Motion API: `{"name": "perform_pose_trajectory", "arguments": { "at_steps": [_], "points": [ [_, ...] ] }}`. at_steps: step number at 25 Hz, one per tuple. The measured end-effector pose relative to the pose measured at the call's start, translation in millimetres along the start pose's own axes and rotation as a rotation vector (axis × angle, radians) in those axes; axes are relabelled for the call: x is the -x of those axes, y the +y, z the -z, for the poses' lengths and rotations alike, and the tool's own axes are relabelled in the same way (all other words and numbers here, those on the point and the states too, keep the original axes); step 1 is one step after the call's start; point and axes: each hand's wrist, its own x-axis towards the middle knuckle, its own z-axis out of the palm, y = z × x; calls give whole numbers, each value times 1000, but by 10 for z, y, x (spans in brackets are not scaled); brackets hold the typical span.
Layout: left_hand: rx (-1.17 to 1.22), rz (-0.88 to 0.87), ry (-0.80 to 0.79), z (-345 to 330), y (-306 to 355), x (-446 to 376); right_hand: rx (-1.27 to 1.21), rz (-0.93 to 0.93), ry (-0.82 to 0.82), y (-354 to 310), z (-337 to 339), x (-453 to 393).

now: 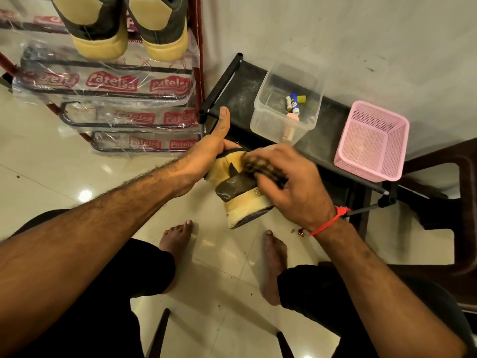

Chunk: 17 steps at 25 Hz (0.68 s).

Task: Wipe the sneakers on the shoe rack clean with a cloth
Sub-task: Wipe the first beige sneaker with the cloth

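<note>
A yellow and dark grey sneaker (238, 192) is held in the air over the floor, between my knees and a low black stand. My left hand (213, 148) grips its far end, thumb sticking up. My right hand (289, 182) presses a dark patterned cloth (260, 166) against the sneaker's upper; the hand and cloth are motion-blurred. Two more sneakers of the same colours (121, 27) stand heel-out on the top shelf of the red-framed shoe rack (198, 81) at the upper left.
The rack's lower shelves are wrapped in clear printed plastic (111, 82). The low black stand (325, 140) by the wall carries a clear plastic tub (260, 120) with small items and a pink mesh basket (371, 140). My bare feet rest on the glossy tiled floor.
</note>
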Motion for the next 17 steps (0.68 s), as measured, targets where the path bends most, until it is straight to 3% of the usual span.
{"name": "perform_pose_trajectory", "arguments": {
  "at_steps": [2, 5, 7, 9, 11, 13, 14, 16, 17],
  "points": [
    [59, 16, -24, -10, -33, -155, -5, 61, -69, 21, 25, -23],
    [1, -39, 17, -229, -155, -331, 4, -54, -8, 94, 49, -75],
    [137, 33, -26, -116, -21, -339, 24, 74, -127, -21, -47, 8],
    [69, -51, 28, 1, -59, -323, 103, 158, -212, -22, -42, 1],
    [-89, -136, 137, 60, -331, -402, 143, 37, -122, 42, 35, -64],
    [-24, -106, 16, -4, -512, -585, 195, 38, -117, 23, 11, -42],
    [102, -59, -102, 157, -259, -615, 236, 96, -159, -33, -21, 7],
    [121, -46, -296, 732, 581, -79, 259, 157, -209, -40, -26, -3],
    [187, -133, -346, 1023, 1019, 374, 253, 118, -162, 5, -12, -40]
  ]
}}
